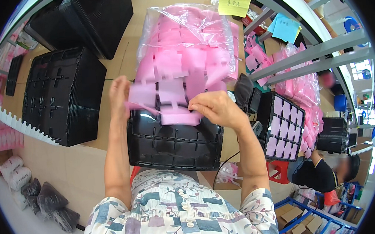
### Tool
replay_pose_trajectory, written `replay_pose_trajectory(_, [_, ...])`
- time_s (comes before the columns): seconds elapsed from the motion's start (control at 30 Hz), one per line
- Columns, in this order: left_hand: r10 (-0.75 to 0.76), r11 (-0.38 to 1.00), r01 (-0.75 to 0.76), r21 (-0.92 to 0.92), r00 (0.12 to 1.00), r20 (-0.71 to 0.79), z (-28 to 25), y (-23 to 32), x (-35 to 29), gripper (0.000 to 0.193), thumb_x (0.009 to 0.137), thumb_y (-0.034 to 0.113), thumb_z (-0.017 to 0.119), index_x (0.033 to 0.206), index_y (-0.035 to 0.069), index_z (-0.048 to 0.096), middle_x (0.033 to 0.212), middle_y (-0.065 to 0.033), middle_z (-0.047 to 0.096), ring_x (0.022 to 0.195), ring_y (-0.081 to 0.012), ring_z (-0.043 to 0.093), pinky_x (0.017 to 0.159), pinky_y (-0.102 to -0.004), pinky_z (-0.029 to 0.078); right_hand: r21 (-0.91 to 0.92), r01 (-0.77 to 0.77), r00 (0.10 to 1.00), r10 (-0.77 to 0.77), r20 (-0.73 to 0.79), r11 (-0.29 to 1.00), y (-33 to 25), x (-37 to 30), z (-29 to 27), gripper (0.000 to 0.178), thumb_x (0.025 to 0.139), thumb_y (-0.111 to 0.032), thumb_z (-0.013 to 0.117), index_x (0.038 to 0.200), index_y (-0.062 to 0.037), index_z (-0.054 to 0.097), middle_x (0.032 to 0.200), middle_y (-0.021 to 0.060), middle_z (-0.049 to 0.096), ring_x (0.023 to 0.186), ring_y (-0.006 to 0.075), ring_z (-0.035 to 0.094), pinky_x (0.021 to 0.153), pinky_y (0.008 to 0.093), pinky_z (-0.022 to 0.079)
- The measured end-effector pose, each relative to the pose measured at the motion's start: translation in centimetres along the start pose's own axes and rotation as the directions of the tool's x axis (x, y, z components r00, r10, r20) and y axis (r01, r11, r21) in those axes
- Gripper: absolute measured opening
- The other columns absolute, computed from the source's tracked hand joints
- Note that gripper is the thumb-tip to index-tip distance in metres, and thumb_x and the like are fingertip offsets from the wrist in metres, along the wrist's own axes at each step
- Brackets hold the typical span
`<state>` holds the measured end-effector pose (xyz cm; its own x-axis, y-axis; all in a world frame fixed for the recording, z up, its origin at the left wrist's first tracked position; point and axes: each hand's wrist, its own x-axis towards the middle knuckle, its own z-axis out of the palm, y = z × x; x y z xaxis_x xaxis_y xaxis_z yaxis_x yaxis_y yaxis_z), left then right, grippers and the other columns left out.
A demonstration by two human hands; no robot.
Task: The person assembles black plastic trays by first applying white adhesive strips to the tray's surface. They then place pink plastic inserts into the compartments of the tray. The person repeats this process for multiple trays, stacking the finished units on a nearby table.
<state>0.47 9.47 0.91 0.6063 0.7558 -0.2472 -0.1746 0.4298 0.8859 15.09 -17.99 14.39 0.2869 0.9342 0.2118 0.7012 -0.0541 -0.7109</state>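
A pink, thin foam-like sheet with slots and tabs (171, 91), blurred by motion, stretches between my hands above a black tray (176, 145). My right hand (217, 108) is closed in a pinch on its right side. At the left end, my left hand (119, 97) is held on edge with curled fingers against the sheet; motion smears part of this grip. The tray is divided into several compartments and lies right in front of me. Just beyond, a large stack of pink pieces (184, 57) sits partly under a clear plastic bag (190, 20).
Black trays are stacked (64, 99) on the left, with more black trays (96, 21) behind. At the right, a black tray (284, 126) holds pink pieces in its compartments. Grey metal rails (312, 49) cross the right side. A co-worker (313, 173) sits beyond.
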Motion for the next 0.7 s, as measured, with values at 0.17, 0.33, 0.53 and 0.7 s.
replay_pose_trajectory(0.17, [0.271,0.837,-0.273,0.475,0.960,0.072,-0.4,-1.2,13.4,0.048,0.099,0.043,0.053,0.126,0.003,0.057,0.118,-0.0127,0.063,0.110,-0.0216,0.060,0.094,-0.0404,0.048,0.111,-0.390,0.758,0.388,-0.524,0.914,3.9,4.2,-5.7,0.039,0.094,-0.035,0.056,0.098,0.0018,0.069,0.075,0.0100,0.066,0.073,0.0147,0.065,0.069,0.0365,0.051])
replay_pose_trajectory(0.33, [-0.438,0.891,0.449,0.073,0.803,0.405,4.6,-3.4,18.8,0.055,0.096,0.046,0.056,0.132,0.004,0.055,0.128,-0.0150,0.059,0.119,-0.0249,0.056,0.099,-0.0444,0.047,-0.429,-0.607,0.724,0.243,-0.645,0.668,18.6,6.9,-8.3,0.042,0.088,-0.036,0.062,0.106,0.0010,0.069,0.085,0.0185,0.070,0.081,0.0261,0.069,0.074,0.0369,0.051])
replay_pose_trajectory(0.53, [-0.248,0.969,0.225,0.104,0.900,0.360,5.8,-0.3,18.0,0.028,0.091,0.023,0.065,0.114,0.008,0.059,0.104,-0.0063,0.065,0.091,-0.0163,0.064,0.079,-0.0321,0.054,-0.169,-0.634,0.685,0.447,-0.575,0.755,20.9,6.3,-9.4,0.040,0.079,-0.031,0.069,0.107,-0.0028,0.070,0.092,0.0246,0.070,0.088,0.0377,0.068,0.080,0.0427,0.051])
replay_pose_trajectory(0.7, [-0.081,0.973,-0.005,0.231,0.929,0.361,11.2,4.2,16.1,0.019,0.088,0.017,0.066,0.101,0.007,0.058,0.088,-0.0008,0.061,0.077,-0.0104,0.060,0.064,-0.0271,0.050,-0.075,-0.615,0.627,0.429,-0.650,0.785,17.6,4.4,-12.5,0.037,0.082,-0.027,0.068,0.107,0.0008,0.069,0.091,0.0216,0.071,0.082,0.0308,0.069,0.075,0.0384,0.050])
